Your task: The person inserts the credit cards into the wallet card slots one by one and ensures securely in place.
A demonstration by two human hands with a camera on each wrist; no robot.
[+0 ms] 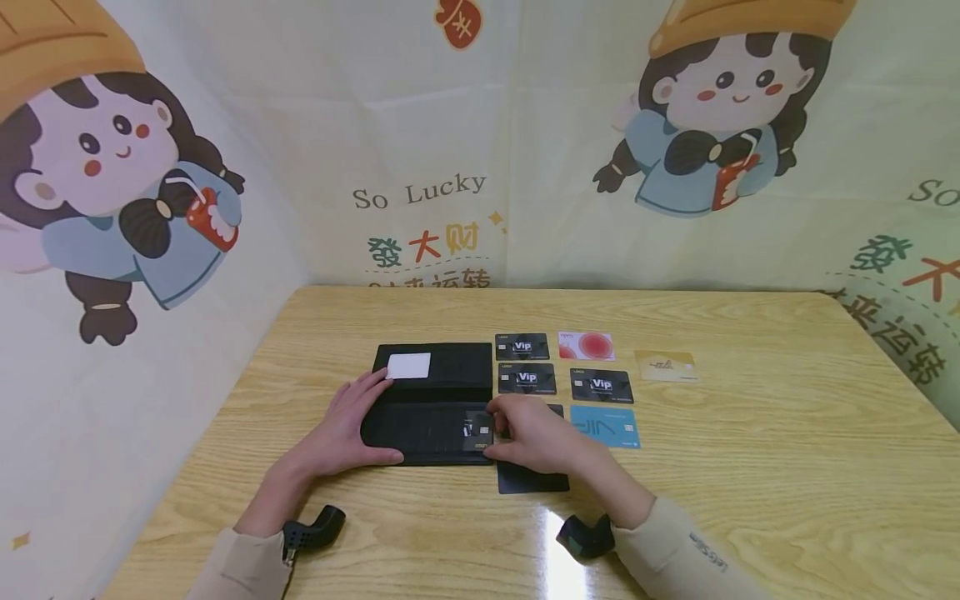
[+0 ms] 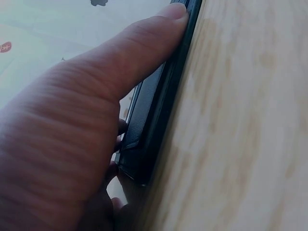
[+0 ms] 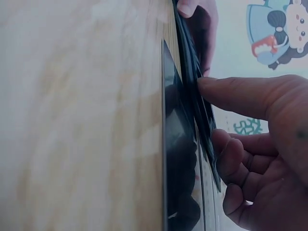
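An opened black wallet (image 1: 427, 392) lies flat on the wooden table, with a white card (image 1: 408, 366) in its upper flap. My left hand (image 1: 348, 425) rests along the wallet's left side, fingers extended to the white card and thumb on the lower flap. In the left wrist view that thumb (image 2: 144, 45) lies straight along the wallet's edge. A black card (image 1: 477, 431) sits at the lower flap's right end. My right hand (image 1: 536, 433) pinches this card's outer end between thumb and fingers. The right wrist view shows the right thumb (image 3: 240, 96) touching the wallet's edge.
Right of the wallet lie several black Vip cards (image 1: 527, 378), a pink-and-white card (image 1: 586, 346), a gold card (image 1: 667, 366) and a blue card (image 1: 604, 427). A dark flat piece (image 1: 532, 479) lies beneath the right hand. A printed cloth (image 1: 420, 108) hangs behind the table.
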